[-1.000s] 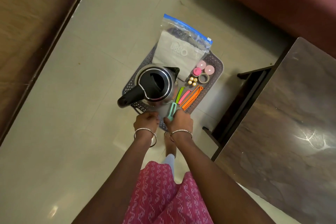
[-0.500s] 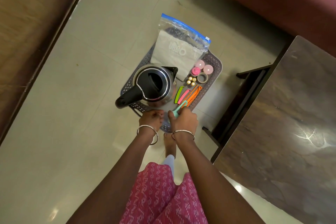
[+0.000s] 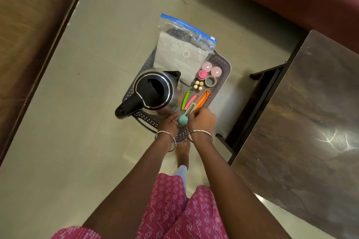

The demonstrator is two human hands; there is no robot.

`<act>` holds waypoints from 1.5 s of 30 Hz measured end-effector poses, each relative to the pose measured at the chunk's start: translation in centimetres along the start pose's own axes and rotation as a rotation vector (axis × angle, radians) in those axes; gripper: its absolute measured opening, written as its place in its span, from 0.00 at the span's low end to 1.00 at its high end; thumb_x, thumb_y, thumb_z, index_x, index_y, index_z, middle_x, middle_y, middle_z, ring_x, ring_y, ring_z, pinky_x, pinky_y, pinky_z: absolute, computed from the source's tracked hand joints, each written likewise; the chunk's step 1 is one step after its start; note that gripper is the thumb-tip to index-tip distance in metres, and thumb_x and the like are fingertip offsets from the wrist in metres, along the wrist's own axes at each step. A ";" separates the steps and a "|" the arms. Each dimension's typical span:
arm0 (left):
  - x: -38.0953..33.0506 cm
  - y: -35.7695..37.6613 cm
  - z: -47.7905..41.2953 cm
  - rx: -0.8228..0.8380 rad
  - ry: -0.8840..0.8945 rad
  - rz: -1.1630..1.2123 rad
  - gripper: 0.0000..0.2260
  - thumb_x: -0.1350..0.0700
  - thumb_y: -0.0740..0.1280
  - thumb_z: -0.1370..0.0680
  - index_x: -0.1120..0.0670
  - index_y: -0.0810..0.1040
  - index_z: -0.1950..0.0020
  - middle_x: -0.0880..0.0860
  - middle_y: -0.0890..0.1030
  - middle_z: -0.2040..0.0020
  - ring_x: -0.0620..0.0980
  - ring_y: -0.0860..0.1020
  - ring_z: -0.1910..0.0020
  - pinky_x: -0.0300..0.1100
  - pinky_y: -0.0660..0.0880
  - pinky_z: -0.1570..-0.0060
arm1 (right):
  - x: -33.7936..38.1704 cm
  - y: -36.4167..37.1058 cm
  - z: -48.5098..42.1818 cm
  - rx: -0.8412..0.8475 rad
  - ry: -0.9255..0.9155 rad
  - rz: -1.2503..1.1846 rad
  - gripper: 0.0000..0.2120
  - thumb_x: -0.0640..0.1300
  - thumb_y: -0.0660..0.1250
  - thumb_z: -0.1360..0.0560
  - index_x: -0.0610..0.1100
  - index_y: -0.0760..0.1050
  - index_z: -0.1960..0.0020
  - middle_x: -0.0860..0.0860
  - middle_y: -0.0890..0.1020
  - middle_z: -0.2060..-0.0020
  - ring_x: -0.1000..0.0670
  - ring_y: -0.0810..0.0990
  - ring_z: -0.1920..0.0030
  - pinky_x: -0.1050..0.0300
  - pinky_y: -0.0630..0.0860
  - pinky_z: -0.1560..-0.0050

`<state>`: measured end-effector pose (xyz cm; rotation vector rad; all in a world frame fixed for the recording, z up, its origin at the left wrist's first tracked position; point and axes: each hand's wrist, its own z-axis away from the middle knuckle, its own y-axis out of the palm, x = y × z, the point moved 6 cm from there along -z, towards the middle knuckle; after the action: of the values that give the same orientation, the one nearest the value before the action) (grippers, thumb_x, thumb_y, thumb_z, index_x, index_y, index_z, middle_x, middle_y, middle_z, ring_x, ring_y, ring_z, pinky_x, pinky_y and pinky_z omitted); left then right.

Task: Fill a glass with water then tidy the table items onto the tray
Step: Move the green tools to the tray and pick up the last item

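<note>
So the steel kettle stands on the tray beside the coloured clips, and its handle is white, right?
Not quite. The head view shows that the kettle has a black handle, not a white one. It does stand on the tray beside the coloured clips.

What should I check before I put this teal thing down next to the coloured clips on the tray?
1. Hold on the teal piece: right hand pinches its loop, ok.
2. Hold of the left hand at the near edge of the tray: cannot tell.
3. Room beside the coloured clips: hidden by hands, cannot tell.
4. Stance of the kettle: upright on tray, ok.
5. Fit of the zip bag: overhangs the far edge, not ok.
</note>
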<state>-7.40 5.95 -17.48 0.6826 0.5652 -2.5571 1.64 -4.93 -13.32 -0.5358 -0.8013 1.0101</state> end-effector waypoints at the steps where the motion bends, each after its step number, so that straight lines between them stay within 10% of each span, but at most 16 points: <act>1: 0.0 0.5 0.1 0.049 0.035 -0.111 0.16 0.68 0.52 0.19 0.60 0.75 0.38 0.58 0.73 0.32 0.56 0.70 0.31 0.46 0.65 0.32 | -0.5 -0.7 0.1 -0.021 -0.004 -0.056 0.09 0.44 0.66 0.26 0.41 0.82 0.53 0.42 0.85 0.56 0.39 0.82 0.52 0.52 0.76 0.55; 10: -0.1 1.3 0.9 -0.027 0.337 -0.653 0.19 0.57 0.73 0.28 0.52 0.77 0.37 0.53 0.80 0.40 0.54 0.76 0.39 0.49 0.74 0.41 | -5.0 -3.0 1.1 -0.021 -0.002 -0.378 0.05 0.40 0.69 0.25 0.48 0.79 0.59 0.53 0.83 0.65 0.56 0.83 0.74 0.59 0.82 0.67; 23: 0.0 0.3 2.4 -0.090 0.302 -1.023 0.16 0.57 0.72 0.27 0.55 0.76 0.40 0.56 0.76 0.41 0.56 0.76 0.43 0.47 0.73 0.45 | -7.0 -2.1 2.9 0.076 -0.006 -0.362 0.03 0.40 0.69 0.25 0.45 0.82 0.53 0.49 0.85 0.62 0.47 0.85 0.63 0.46 0.84 0.56; 45: -3.3 11.9 17.5 -0.101 0.554 -0.712 0.09 0.63 0.64 0.25 0.56 0.82 0.50 0.56 0.83 0.51 0.56 0.80 0.51 0.45 0.72 0.51 | -18.4 -14.4 5.3 0.000 0.000 -0.561 0.07 0.40 0.69 0.27 0.51 0.81 0.60 0.50 0.84 0.67 0.47 0.85 0.64 0.44 0.83 0.54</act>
<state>-5.25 -11.29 -4.98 1.3648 1.3066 -2.9162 -0.37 -27.58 -5.94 -0.2827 -0.8862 0.4914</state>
